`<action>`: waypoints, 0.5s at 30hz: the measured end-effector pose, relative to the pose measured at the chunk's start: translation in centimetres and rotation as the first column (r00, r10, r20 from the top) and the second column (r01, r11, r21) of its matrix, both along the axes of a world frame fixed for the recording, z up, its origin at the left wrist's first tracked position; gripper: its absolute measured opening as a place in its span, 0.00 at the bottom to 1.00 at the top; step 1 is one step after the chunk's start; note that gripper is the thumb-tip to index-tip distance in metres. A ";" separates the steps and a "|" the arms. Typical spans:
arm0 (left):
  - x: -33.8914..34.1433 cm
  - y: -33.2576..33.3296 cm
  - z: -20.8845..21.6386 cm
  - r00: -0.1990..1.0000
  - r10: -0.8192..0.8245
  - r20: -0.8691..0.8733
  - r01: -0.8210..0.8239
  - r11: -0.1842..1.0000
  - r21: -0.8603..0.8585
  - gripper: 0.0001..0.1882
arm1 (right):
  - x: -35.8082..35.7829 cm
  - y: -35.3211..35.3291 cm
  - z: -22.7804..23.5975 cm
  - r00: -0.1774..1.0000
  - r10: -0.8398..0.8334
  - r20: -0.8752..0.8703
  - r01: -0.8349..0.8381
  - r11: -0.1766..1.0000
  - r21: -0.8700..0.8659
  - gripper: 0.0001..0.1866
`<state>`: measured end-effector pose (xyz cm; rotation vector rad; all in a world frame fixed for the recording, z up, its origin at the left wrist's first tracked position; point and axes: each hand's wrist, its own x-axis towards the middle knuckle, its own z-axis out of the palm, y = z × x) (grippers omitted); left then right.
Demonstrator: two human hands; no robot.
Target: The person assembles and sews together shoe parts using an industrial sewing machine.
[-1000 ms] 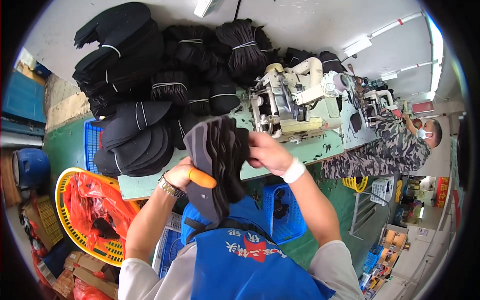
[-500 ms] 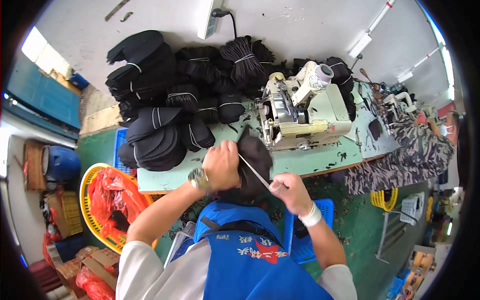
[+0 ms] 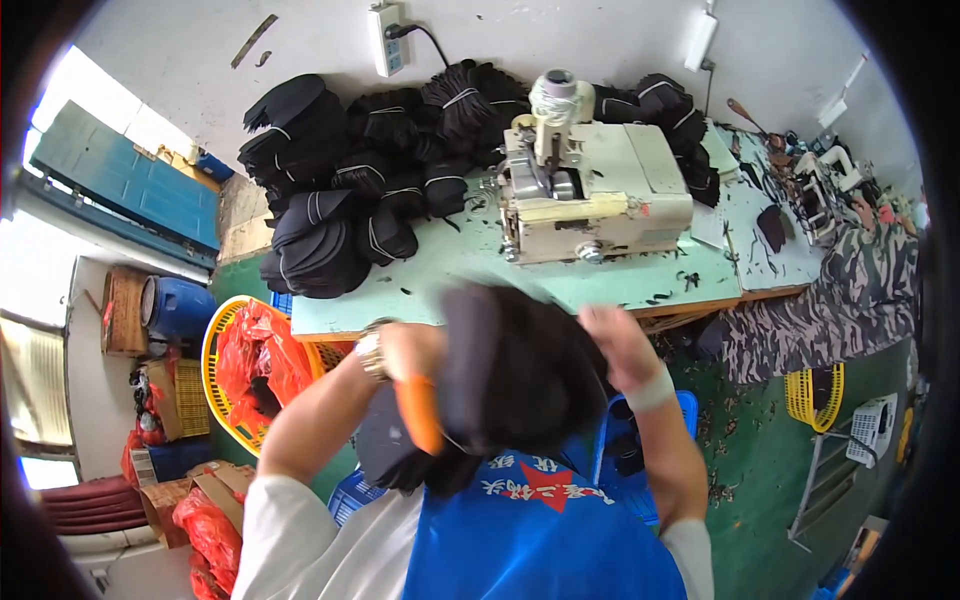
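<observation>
A thick bundle of black fabric pieces [image 3: 520, 370], smeared by motion, is raised in front of my apron. My left hand [image 3: 412, 348], wearing a watch, is closed at the bundle's left edge. Below its fingers sticks out a blurred orange elongated thing [image 3: 418, 415], whose kind I cannot tell. At the bundle's right edge is my right hand [image 3: 625, 350], a white band round its wrist; its fingers look curled and are blurred, and what they grip is unclear. More black fabric pieces [image 3: 400, 450] lie under the bundle, near my lap.
Tied black fabric bundles [image 3: 325, 225] are piled on the pale green table [image 3: 420, 290]. A sewing machine [image 3: 590, 200] stands there too. On the floor are a yellow basket [image 3: 212, 385] with red bags and a blue crate [image 3: 685, 405]. Camouflage cloth [image 3: 820, 300] covers a person at right.
The black bundle has come up from the table edge toward me. The pale string stretched between my hands no longer shows. An orange thing has appeared by my left hand.
</observation>
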<state>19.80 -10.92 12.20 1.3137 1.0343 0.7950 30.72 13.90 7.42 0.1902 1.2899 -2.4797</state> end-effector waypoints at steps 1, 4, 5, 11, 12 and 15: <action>2.0 3.3 1.9 0.998 -0.053 -0.033 0.030 0.866 -0.499 0.34 | -1.8 -0.1 1.6 0.989 0.027 -0.146 -0.035 0.998 -0.053 0.13; 3.9 5.7 -2.2 0.971 -0.059 0.233 0.178 0.830 -0.529 0.28 | -0.6 -3.0 6.3 0.652 0.605 -0.457 -0.002 0.603 0.797 0.18; 4.8 4.9 -3.3 0.961 0.172 0.215 -0.060 0.894 -0.443 0.24 | 1.5 -2.8 6.7 0.621 0.633 -0.462 0.170 0.466 0.868 0.22; 8.4 5.8 -1.4 0.629 0.715 0.305 -0.541 0.684 -0.489 0.45 | 6.1 3.6 1.1 0.968 0.114 -0.226 0.155 0.438 0.885 0.43; 8.7 7.3 -1.0 0.622 0.743 0.247 -0.595 0.654 -0.468 0.46 | 7.1 3.7 0.4 0.939 -0.034 -0.341 0.317 0.464 0.827 0.41; 9.2 12.6 0.4 0.507 0.857 0.099 -0.807 0.511 -0.296 0.31 | 10.9 2.9 -2.1 0.827 -0.442 -0.348 0.556 0.555 0.618 0.27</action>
